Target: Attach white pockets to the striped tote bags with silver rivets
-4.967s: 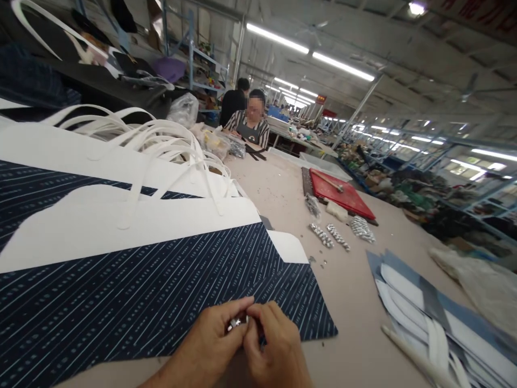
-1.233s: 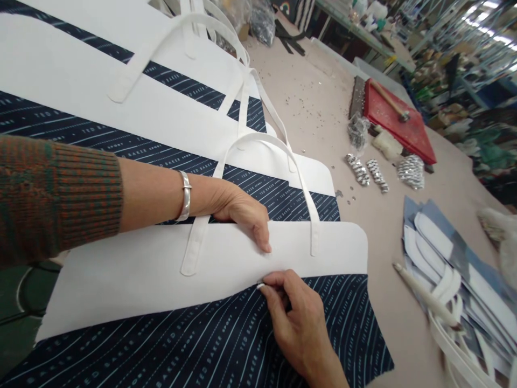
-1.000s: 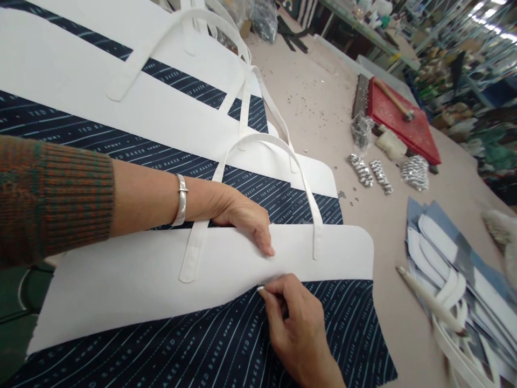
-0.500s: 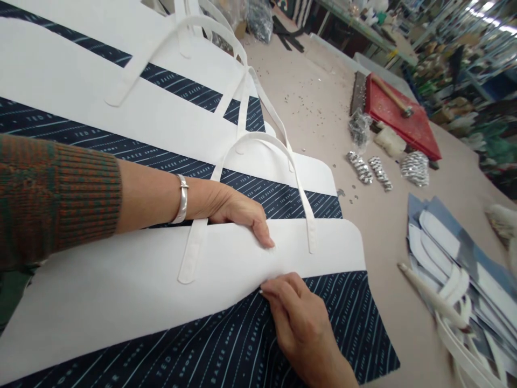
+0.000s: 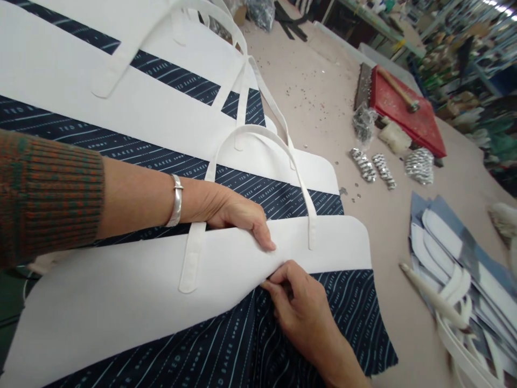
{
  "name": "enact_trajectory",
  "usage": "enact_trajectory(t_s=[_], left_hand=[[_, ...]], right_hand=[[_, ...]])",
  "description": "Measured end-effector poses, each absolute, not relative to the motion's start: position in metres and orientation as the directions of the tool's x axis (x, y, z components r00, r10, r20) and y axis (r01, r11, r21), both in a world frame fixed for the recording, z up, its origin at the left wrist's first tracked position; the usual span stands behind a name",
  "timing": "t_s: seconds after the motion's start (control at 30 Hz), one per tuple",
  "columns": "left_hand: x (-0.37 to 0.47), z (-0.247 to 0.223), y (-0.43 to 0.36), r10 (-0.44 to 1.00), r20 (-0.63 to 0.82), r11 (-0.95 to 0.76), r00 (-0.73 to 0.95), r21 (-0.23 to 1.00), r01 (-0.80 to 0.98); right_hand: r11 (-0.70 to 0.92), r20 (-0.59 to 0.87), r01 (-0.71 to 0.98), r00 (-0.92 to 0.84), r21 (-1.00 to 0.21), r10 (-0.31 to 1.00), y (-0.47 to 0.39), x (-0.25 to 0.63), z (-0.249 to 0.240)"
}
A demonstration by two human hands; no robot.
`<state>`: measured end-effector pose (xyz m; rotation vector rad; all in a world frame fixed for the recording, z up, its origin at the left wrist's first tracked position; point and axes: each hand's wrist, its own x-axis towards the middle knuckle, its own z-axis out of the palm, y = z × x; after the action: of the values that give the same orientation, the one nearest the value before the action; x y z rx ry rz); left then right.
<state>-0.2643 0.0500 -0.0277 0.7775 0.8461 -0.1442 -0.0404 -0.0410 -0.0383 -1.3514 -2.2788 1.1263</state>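
A beige tabletop [image 5: 377, 215] spreads beneath everything. Across its left side overlap several white-and-navy bag panels [image 5: 60, 75], and nearest the person, in front of them, is the panel being handled, the front panel [image 5: 226, 269], a white band above striped navy cloth with printed lettering. Its white strap [image 5: 258, 129] arches up over the panel behind. From the left comes a knitted sleeve [image 5: 48, 202]; on the right lie layered blue-grey and white pieces [image 5: 448, 237], and farther back a red slab [image 5: 422, 126].

The right hand [image 5: 301, 310] has its fingers together, pinching the navy cloth just below the white band, where the cloth gathers in folds. The left hand [image 5: 246, 218] reaches over the top edge, one digit against the white face; its other fingers are hidden, so their grip cannot be told.

A wooden-handled hammer [image 5: 396, 90] rests on the slab. Nearby are silvery bundles [image 5: 362, 164], and a bracelet [image 5: 176, 202] circles the left wrist.
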Motion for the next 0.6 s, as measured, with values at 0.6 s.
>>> enact_trajectory(t_s=[0.6], left_hand=[[-0.270, -0.020, 0.042, 0.235, -0.764, 0.697, 0.601, 0.563, 0.443]], right_hand=[[0.063, -0.231, 0.564, -0.435, -0.823, 0.870, -0.054, -0.038, -0.039]])
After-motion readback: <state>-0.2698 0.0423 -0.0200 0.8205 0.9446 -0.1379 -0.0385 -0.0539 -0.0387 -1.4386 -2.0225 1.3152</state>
